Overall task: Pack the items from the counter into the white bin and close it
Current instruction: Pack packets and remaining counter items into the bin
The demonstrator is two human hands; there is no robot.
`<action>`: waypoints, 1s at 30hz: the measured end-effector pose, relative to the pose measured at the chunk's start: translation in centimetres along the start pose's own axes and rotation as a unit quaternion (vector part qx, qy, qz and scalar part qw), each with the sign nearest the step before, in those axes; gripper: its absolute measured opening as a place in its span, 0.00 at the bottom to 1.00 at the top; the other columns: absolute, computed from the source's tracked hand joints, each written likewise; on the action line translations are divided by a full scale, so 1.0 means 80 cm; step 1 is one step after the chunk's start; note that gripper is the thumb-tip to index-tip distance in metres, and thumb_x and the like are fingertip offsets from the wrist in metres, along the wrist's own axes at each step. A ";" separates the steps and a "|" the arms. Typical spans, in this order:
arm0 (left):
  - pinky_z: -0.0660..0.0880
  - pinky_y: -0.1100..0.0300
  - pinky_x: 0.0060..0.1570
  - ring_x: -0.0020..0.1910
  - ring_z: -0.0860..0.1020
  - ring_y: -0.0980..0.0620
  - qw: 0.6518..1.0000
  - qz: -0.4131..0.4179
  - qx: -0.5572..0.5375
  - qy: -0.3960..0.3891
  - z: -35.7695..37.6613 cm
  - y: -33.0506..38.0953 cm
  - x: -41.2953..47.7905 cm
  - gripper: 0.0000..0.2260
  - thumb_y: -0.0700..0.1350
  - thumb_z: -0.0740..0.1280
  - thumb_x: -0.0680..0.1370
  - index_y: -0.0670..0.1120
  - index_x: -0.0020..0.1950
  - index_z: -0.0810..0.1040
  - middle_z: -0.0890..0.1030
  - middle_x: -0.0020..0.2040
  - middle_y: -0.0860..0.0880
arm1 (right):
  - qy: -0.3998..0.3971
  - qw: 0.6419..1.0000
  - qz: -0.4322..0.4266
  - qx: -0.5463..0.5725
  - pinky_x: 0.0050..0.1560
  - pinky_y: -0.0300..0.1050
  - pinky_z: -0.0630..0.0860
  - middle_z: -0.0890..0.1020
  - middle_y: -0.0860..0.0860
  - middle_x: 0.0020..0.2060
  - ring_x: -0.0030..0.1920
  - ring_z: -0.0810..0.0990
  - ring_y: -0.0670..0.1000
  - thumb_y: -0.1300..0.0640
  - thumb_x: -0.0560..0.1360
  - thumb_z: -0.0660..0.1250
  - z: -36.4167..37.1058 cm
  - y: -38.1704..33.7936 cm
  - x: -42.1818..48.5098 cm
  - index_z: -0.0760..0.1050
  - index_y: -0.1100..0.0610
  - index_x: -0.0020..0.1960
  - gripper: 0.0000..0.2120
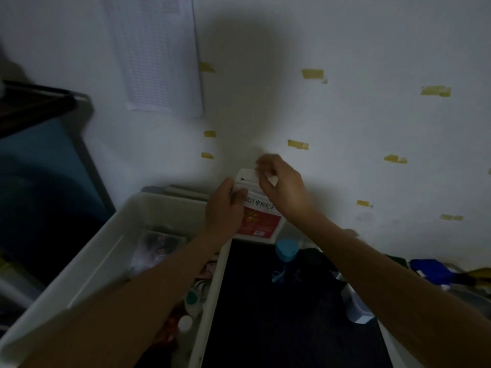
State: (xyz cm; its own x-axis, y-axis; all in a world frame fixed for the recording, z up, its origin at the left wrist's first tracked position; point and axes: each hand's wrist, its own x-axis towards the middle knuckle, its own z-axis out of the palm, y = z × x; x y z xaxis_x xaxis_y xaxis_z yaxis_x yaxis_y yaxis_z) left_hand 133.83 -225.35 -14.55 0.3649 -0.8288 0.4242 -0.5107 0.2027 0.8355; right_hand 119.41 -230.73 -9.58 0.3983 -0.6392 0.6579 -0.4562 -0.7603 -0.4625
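Red-white pouch (261, 221), apparently upright, beside open white bin (106, 243).

White wall (372, 35) is seen across the upper view, dimly lit. A printed paper sheet (156, 54) is fixed flat on it at upper left, its text too blurred to be read. Short yellow tape strips are scattered over the wall: three (207, 67) (209, 133) (207, 155) are stacked just right of the sheet, others (312, 74) (435, 91) (298, 144) (395, 158) are spread well apart to the right. A broad round shadow (247, 75) is cast between sheet and tape. A dark-framed rack (39, 102) with a blue panel (39, 155) is noted at far left.
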 end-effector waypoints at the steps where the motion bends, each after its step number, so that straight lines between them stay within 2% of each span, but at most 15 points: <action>1: 0.70 0.56 0.33 0.33 0.71 0.57 1.000 -0.010 -0.010 0.011 -0.008 -0.001 0.000 0.13 0.44 0.64 0.79 0.52 0.37 0.64 0.72 0.34 0.54 | -0.012 0.999 0.042 0.023 0.49 0.34 0.75 0.81 0.43 0.48 0.49 0.78 0.38 0.54 0.78 0.66 0.002 -0.006 0.004 0.72 0.50 0.60 0.12; 4: 0.69 0.58 0.33 0.33 0.71 0.58 0.999 -0.026 -0.013 0.024 -0.042 -0.014 -0.002 0.12 0.44 0.65 0.79 0.50 0.38 0.64 0.73 0.35 0.53 | -0.049 0.990 0.129 0.040 0.43 0.30 0.73 0.79 0.37 0.43 0.46 0.77 0.32 0.43 0.75 0.69 0.017 -0.020 0.009 0.74 0.44 0.55 0.11; 6: 0.71 0.58 0.34 0.35 0.74 0.56 0.999 -0.030 -0.011 0.022 -0.061 -0.023 -0.003 0.10 0.44 0.65 0.79 0.49 0.40 0.67 0.75 0.36 0.53 | -0.084 0.979 0.180 0.054 0.40 0.34 0.76 0.80 0.39 0.42 0.43 0.79 0.35 0.41 0.71 0.71 0.024 -0.024 0.009 0.75 0.43 0.49 0.11; 9: 0.75 0.58 0.39 0.42 0.79 0.51 0.998 -0.052 -0.027 0.016 -0.089 -0.039 -0.006 0.03 0.42 0.65 0.79 0.49 0.45 0.74 0.79 0.41 0.50 | -0.182 0.952 0.230 0.084 0.40 0.41 0.81 0.83 0.45 0.43 0.41 0.83 0.44 0.43 0.68 0.75 0.042 -0.033 0.009 0.77 0.47 0.47 0.13; 13: 0.78 0.51 0.41 0.41 0.79 0.49 0.997 -0.076 -0.027 0.001 -0.117 -0.059 -0.014 0.02 0.42 0.66 0.78 0.45 0.46 0.75 0.80 0.41 0.48 | -0.248 0.933 0.248 0.083 0.40 0.42 0.80 0.85 0.49 0.39 0.38 0.84 0.46 0.48 0.68 0.78 0.063 -0.049 0.013 0.80 0.54 0.45 0.13; 17: 0.80 0.46 0.46 0.44 0.81 0.50 0.993 -0.097 -0.047 -0.038 -0.138 -0.076 -0.010 0.01 0.44 0.65 0.79 0.48 0.48 0.76 0.81 0.44 0.48 | -0.254 0.935 0.240 0.057 0.33 0.38 0.77 0.84 0.51 0.36 0.32 0.81 0.42 0.49 0.69 0.77 0.084 -0.062 0.012 0.80 0.58 0.42 0.13; 19: 0.80 0.44 0.47 0.45 0.81 0.51 0.989 -0.122 -0.048 -0.072 -0.149 -0.084 -0.006 0.02 0.47 0.64 0.80 0.51 0.48 0.74 0.81 0.46 0.48 | -0.237 0.939 0.242 0.055 0.37 0.46 0.79 0.84 0.54 0.37 0.36 0.83 0.49 0.50 0.70 0.76 0.097 -0.069 0.007 0.78 0.61 0.42 0.15; 21: 0.80 0.44 0.47 0.48 0.80 0.49 0.990 -0.121 -0.010 -0.076 -0.158 -0.092 -0.005 0.06 0.50 0.65 0.79 0.51 0.51 0.71 0.79 0.50 0.48 | -0.215 0.944 0.244 0.052 0.39 0.51 0.80 0.83 0.54 0.36 0.38 0.82 0.54 0.51 0.71 0.75 0.114 -0.077 0.001 0.75 0.58 0.37 0.13; 24: 0.78 0.47 0.52 0.55 0.74 0.48 0.995 -0.075 0.057 -0.043 -0.169 -0.103 -0.018 0.21 0.55 0.70 0.73 0.49 0.59 0.66 0.71 0.57 0.48 | -0.144 0.944 0.288 0.079 0.41 0.56 0.82 0.83 0.56 0.38 0.40 0.83 0.56 0.52 0.72 0.74 0.143 -0.091 -0.007 0.71 0.53 0.36 0.13; 27: 0.78 0.50 0.55 0.59 0.71 0.51 0.984 -0.054 -0.021 -0.170 -0.170 -0.109 -0.045 0.30 0.66 0.69 0.68 0.55 0.62 0.65 0.65 0.60 0.54 | -0.101 0.921 0.360 0.113 0.45 0.56 0.83 0.83 0.55 0.42 0.42 0.84 0.53 0.52 0.74 0.72 0.167 -0.099 -0.012 0.72 0.53 0.41 0.09; 30: 0.75 0.56 0.57 0.60 0.68 0.55 0.968 -0.016 0.036 -0.246 -0.170 -0.120 -0.058 0.38 0.70 0.71 0.64 0.60 0.69 0.59 0.61 0.62 0.60 | -0.095 0.897 0.406 0.145 0.44 0.52 0.84 0.83 0.57 0.45 0.44 0.84 0.54 0.56 0.74 0.72 0.184 -0.108 -0.014 0.75 0.58 0.46 0.08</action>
State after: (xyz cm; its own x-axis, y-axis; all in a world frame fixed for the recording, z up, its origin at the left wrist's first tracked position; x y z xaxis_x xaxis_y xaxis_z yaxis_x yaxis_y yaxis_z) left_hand 147.60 -216.34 -19.82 -0.0246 -0.9858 0.1664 -0.5651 0.1510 0.8111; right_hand 134.62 -225.15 -15.10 0.1702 -0.9831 -0.0671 -0.4420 -0.0153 -0.8969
